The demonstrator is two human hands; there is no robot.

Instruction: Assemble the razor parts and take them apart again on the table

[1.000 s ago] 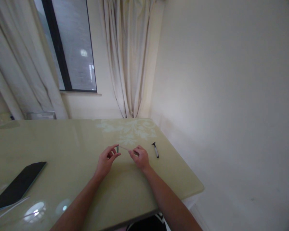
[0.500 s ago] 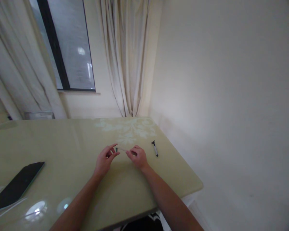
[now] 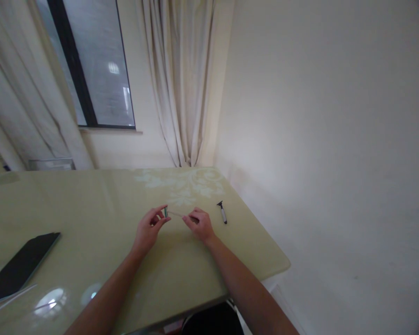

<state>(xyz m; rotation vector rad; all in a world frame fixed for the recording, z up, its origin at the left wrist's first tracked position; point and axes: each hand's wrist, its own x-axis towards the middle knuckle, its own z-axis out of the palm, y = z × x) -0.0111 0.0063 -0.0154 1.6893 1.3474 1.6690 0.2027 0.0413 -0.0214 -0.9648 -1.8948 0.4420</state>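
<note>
My left hand [image 3: 152,226] pinches a small, flat green and white piece [image 3: 166,212] between thumb and fingertips, above the table; its kind is too small to make out. From my right hand [image 3: 200,224] a thin pale stick [image 3: 175,214] points left, its far end at or very close to that piece. I cannot tell whether the two touch. The right fingers are closed round the stick's near end. To the right of my right hand, a razor [image 3: 222,213] with a black head and grey handle lies on the table.
The glossy pale green table [image 3: 91,209] has its right edge near the wall [image 3: 300,139]. A flat black panel-like object [image 3: 24,265] lies at the left, with a thin white strip [image 3: 12,300] beside it. Curtains [image 3: 181,83] hang behind the table.
The left hand has shifted slightly left, so more of the stick shows between the hands. The green and white piece now stands more plainly in view. The whole view has shifted slightly.
</note>
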